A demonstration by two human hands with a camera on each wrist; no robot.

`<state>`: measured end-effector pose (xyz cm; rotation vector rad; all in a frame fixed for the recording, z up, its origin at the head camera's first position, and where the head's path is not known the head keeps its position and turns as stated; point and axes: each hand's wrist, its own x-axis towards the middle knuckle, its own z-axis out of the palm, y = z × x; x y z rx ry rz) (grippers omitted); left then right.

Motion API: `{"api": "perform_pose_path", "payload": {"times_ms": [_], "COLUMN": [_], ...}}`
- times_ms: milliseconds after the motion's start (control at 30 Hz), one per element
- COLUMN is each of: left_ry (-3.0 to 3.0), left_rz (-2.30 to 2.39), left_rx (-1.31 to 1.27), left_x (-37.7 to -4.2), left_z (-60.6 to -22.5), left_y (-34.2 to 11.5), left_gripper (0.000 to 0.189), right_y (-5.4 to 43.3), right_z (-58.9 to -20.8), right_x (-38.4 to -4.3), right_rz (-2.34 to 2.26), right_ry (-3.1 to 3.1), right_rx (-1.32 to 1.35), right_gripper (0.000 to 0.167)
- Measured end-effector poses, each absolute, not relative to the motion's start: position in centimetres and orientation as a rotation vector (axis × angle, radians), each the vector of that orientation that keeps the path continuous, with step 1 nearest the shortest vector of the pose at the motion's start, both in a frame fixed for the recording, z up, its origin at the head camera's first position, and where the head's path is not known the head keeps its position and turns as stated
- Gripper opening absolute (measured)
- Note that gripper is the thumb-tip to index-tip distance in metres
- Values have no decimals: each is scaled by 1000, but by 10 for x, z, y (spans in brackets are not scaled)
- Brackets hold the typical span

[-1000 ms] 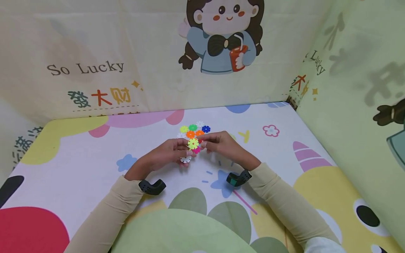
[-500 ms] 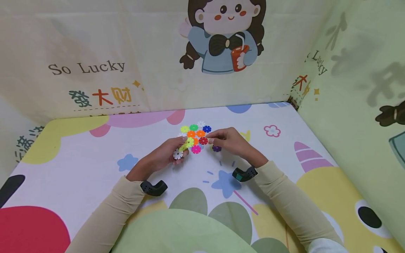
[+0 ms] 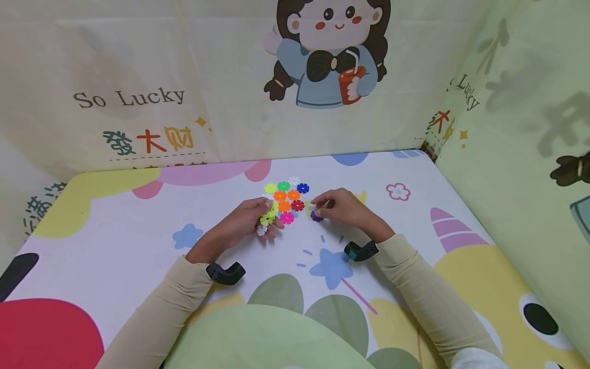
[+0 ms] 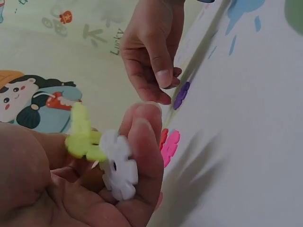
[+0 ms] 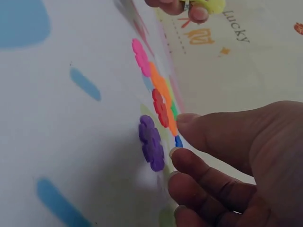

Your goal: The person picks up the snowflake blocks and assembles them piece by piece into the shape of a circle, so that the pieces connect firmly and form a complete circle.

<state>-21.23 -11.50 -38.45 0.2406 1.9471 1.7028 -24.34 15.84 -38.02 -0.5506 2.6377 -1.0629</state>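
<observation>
My left hand [image 3: 241,220] holds a few plastic snowflake discs joined together. In the left wrist view the white disc [image 4: 119,165] lies against the fingers, with the yellow discs [image 4: 84,147] slotted to it at an angle. My right hand [image 3: 350,209] hovers just over a purple snowflake disc [image 5: 151,143] that lies on the table. Thumb and fingers of that hand are spread apart, with nothing between them. The fingertips in the right wrist view are beside the purple disc.
Between the hands and beyond them lie several loose discs: a pink one [image 3: 287,218], a red one [image 3: 297,205], orange ones [image 3: 293,195], a green one [image 3: 283,186] and a blue one [image 3: 302,188]. A printed cloth wall [image 3: 230,123] rises behind the table.
My right hand has moved right, away from the left hand, to the purple disc. The left hand has drawn slightly left and turned the joined discs.
</observation>
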Motion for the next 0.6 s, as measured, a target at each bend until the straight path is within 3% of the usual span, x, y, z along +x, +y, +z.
{"api": "perform_pose_path", "payload": {"times_ms": [267, 600], "left_ry": [1909, 1926], "left_rz": [1782, 1753], "left_rx": [160, 126], "left_x": [-213, -213], "left_z": [-385, -385], "left_y": [-113, -111], "left_gripper": [22, 25], "right_y": [163, 161], "right_z": [-382, -385], "right_x": [-246, -246], "right_rz": [-962, -891], "right_ry": [2621, 2640], "right_rx": [-612, -622], "right_gripper": [28, 27]}}
